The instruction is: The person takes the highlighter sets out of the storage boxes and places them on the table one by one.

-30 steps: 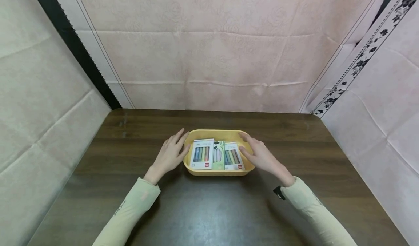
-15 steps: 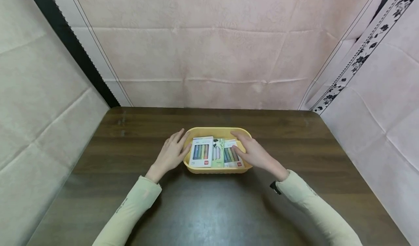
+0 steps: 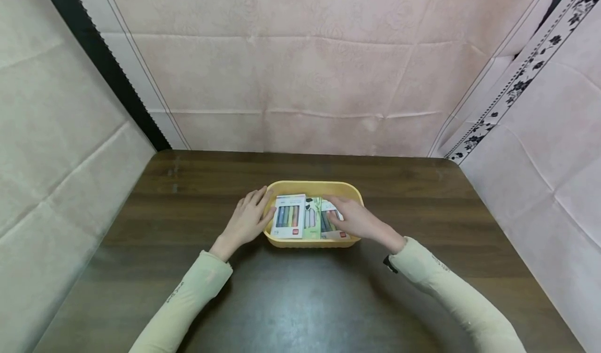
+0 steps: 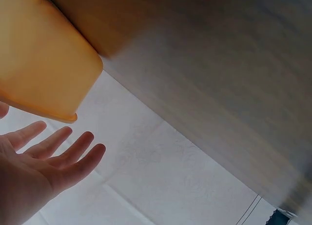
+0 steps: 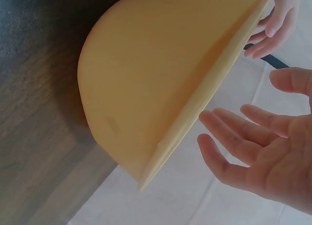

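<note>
A yellow plastic basket (image 3: 310,243) holds three flat boxes side by side. The left box (image 3: 288,218) is white, its window showing coloured sticks. Between the outer two lies a green box (image 3: 311,222) with a panda print. The right-hand white box (image 3: 334,234) is partly covered by my right hand (image 3: 358,219), whose fingers reach over it inside the rim, loosely bent with nothing gripped. My left hand (image 3: 244,220) is at the basket's left rim, fingers spread. In the left wrist view its fingers (image 4: 78,149) are extended beside the basket's wall (image 4: 46,54).
The basket stands on a dark brown wooden table (image 3: 300,295), towards its far edge. Pale cloth (image 3: 300,82) hangs behind the table and on both sides. A black band (image 3: 108,66) runs along the cloth at left, a floral border (image 3: 521,84) at right.
My right hand has moved left from the basket's right rim to over the right-hand white box, hiding more of it. My left hand has stayed by the left rim.
</note>
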Demonstrator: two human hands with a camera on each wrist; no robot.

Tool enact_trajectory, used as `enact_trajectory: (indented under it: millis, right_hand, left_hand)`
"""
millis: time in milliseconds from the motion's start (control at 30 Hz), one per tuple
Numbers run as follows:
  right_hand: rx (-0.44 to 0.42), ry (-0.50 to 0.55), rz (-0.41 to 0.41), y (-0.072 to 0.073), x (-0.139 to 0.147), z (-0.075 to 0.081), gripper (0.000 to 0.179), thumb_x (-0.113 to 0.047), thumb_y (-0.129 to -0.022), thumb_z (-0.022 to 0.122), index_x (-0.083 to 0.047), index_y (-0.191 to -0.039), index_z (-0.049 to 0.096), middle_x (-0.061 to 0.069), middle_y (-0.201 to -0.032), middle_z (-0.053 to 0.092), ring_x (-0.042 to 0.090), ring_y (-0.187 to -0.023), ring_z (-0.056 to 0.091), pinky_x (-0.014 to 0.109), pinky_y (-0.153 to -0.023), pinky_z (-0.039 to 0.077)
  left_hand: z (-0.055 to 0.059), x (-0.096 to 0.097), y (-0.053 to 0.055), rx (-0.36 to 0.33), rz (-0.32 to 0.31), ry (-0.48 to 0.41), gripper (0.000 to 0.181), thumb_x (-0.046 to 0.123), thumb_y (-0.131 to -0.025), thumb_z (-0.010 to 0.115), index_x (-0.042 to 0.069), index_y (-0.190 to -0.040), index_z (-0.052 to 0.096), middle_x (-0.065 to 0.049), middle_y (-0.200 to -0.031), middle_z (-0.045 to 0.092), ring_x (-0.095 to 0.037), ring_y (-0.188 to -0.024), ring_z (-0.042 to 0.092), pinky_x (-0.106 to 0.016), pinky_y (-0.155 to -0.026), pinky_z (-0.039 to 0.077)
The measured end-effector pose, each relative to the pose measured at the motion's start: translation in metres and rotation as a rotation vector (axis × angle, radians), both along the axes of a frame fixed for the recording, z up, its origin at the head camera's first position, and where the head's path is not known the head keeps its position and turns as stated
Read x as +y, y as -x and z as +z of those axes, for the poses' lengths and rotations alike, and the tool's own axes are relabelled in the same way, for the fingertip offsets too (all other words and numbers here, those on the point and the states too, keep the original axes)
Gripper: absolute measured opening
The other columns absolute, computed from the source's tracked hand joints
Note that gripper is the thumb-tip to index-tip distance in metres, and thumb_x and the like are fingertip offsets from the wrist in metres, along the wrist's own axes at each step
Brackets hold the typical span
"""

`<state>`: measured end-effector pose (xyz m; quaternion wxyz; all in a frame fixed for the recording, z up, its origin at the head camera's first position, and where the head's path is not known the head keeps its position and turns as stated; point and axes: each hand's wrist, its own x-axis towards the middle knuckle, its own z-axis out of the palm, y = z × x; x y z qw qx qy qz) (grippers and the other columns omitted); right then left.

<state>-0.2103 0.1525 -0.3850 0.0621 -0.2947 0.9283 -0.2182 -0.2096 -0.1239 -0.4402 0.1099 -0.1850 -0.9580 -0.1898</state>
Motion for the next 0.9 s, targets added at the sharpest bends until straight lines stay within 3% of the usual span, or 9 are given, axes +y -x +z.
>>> enact_trajectory:
  millis: [200, 433, 633, 700, 767, 900]
  right_hand:
    - [-0.011, -0.045, 0.036, 0.005, -0.007, 0.001, 0.050, -0.022, -0.089, 0.052, -0.006, -0.134, 0.038, 0.016, -0.117, 0.057, 0.010, -0.059, 0.050, 0.031, -0.067, 0.048]
    - [0.010, -0.107, 0.069, 0.010, -0.016, 0.001, 0.050, -0.023, -0.089, 0.052, -0.006, -0.133, 0.039, 0.018, -0.122, 0.054, 0.007, -0.057, 0.049, 0.024, -0.060, 0.042]
    - [-0.011, -0.123, 0.091, 0.013, -0.022, 0.002, 0.049, -0.022, -0.089, 0.051, -0.007, -0.134, 0.039, 0.017, -0.114, 0.058, 0.008, -0.046, 0.042, 0.024, -0.055, 0.040]
    - [-0.017, -0.127, 0.098, 0.014, -0.023, 0.003, 0.048, -0.023, -0.090, 0.050, -0.006, -0.134, 0.039, 0.018, -0.119, 0.056, 0.011, -0.052, 0.049, 0.027, -0.060, 0.044]
    - [-0.030, -0.127, 0.106, 0.015, -0.025, 0.003, 0.048, -0.023, -0.090, 0.049, -0.005, -0.133, 0.039, 0.017, -0.124, 0.053, 0.017, -0.069, 0.059, 0.033, -0.072, 0.048]
    - [-0.066, -0.119, 0.123, 0.017, -0.027, 0.005, 0.048, -0.023, -0.090, 0.049, -0.003, -0.132, 0.040, 0.016, -0.128, 0.051, 0.023, -0.100, 0.058, 0.039, -0.088, 0.045]
  left_hand:
    - [-0.001, 0.000, 0.000, -0.025, -0.005, 0.018, 0.051, 0.037, -0.093, 0.040, 0.011, -0.137, 0.036, -0.016, -0.139, 0.037, -0.036, -0.124, 0.037, -0.055, -0.097, 0.032]
    - [-0.001, 0.000, -0.002, -0.043, -0.010, 0.031, 0.051, 0.038, -0.093, 0.039, 0.012, -0.137, 0.035, -0.016, -0.140, 0.036, -0.037, -0.125, 0.035, -0.056, -0.097, 0.031]
    - [0.001, 0.000, -0.003, -0.056, -0.007, 0.059, 0.052, 0.038, -0.093, 0.039, 0.011, -0.137, 0.035, -0.015, -0.141, 0.035, -0.038, -0.126, 0.034, -0.056, -0.097, 0.030]
    - [0.001, 0.001, -0.003, -0.065, 0.000, 0.068, 0.052, 0.038, -0.093, 0.040, 0.011, -0.137, 0.035, -0.015, -0.141, 0.035, -0.038, -0.126, 0.033, -0.056, -0.098, 0.030]
    - [0.001, 0.001, -0.003, -0.071, 0.002, 0.076, 0.053, 0.038, -0.093, 0.040, 0.011, -0.138, 0.034, -0.015, -0.141, 0.034, -0.038, -0.127, 0.032, -0.056, -0.098, 0.029]
    - [0.002, 0.002, -0.003, -0.078, 0.005, 0.088, 0.054, 0.038, -0.092, 0.040, 0.010, -0.138, 0.033, -0.016, -0.142, 0.033, -0.038, -0.127, 0.032, -0.055, -0.099, 0.029]
